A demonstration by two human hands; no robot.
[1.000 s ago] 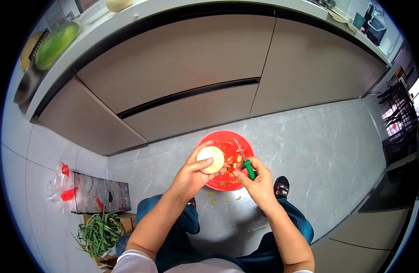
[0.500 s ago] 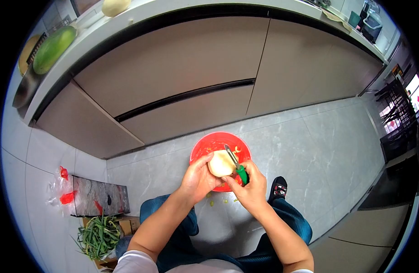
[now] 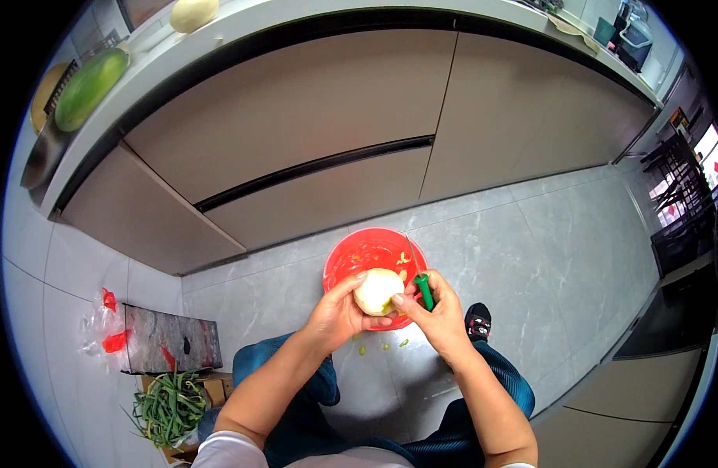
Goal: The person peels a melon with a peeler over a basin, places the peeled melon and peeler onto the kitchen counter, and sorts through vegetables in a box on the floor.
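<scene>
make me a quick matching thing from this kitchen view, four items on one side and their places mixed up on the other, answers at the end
Items
1. pale round produce
2. green-handled peeler
3. red basin
4. long green stalks

Places
A. in the right hand
B. at the lower left of the picture, by a cardboard box
C. in the left hand
D. on the grey floor, beneath the hands

Right pairs: 1-C, 2-A, 3-D, 4-B
</scene>
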